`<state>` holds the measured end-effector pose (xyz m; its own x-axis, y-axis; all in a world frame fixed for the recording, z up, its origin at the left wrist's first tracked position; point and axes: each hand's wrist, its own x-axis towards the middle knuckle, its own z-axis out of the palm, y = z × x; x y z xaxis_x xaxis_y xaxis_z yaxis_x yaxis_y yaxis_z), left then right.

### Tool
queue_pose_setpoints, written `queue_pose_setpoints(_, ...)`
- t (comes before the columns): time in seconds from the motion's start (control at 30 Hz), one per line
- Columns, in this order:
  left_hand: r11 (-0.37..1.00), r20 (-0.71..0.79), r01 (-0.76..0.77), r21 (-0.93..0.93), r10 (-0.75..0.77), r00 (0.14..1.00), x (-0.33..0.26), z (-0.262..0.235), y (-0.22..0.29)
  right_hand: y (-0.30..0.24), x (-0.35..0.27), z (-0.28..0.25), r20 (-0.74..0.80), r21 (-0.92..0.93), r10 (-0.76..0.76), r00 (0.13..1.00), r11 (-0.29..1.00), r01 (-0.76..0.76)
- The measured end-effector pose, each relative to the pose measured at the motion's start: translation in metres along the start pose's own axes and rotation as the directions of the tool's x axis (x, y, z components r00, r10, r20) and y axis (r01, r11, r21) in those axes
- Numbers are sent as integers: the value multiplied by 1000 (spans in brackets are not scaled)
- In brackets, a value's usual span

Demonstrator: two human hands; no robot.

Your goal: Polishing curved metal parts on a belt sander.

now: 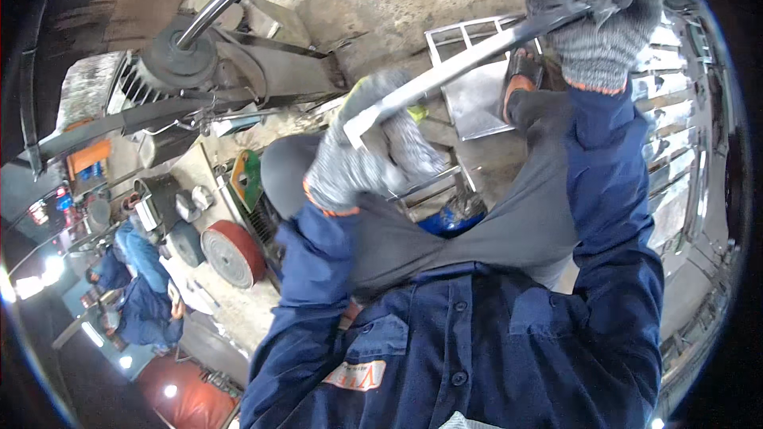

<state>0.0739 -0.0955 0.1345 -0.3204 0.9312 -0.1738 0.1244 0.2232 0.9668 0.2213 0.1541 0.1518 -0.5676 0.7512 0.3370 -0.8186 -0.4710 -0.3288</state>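
Two gloved hands of mine hold one long silvery metal bar (457, 70), slung slantwise in front of me above my knees. Its long axis runs from near me on the left, up and away to the right. My left hand (369, 155) is the nearer to my body and is closed about the near end, where a short lip turns off at an angle across the grey knit. My right hand (608, 48) is farther out, closed about the far end; blur up there keeps me from telling how each finger sits. Between the two gloves the bar's shaft is bare.

Beyond the bar, on the concrete floor (413, 0), lies a welded metal frame (469, 36), close to my sandalled foot (520, 79). Off to my left, well apart from the bar, are a coiled reddish abrasive belt (230, 254) and a green-and-yellow plate (246, 180). Farther left, a co-worker in blue (147, 306) bends over. Metal slats (668, 131) line my right side.
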Motion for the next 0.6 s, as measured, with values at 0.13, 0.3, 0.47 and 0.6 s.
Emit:
queue_pose_setpoints(0.13, 730, 100, 100, -676, -43, 994, -52, 53, 26, -3, -6, 0, 76, 236, 23, 997, 971, -40)
queue_pose_setpoints(0.3, 606, 79, 159, -779, -156, 985, -68, 93, 66, 4, -13, 13, -110, 286, -25, 994, 957, 56)
queue_pose_setpoints(0.47, 731, 57, -10, -682, 66, 996, -71, 104, 57, -3, -13, 22, -209, 317, -64, 976, 940, 129)
queue_pose_setpoints(0.6, 662, -83, -64, -746, 3, 997, -73, 113, 64, -2, -13, 25, -246, 362, -62, 967, 920, 151)
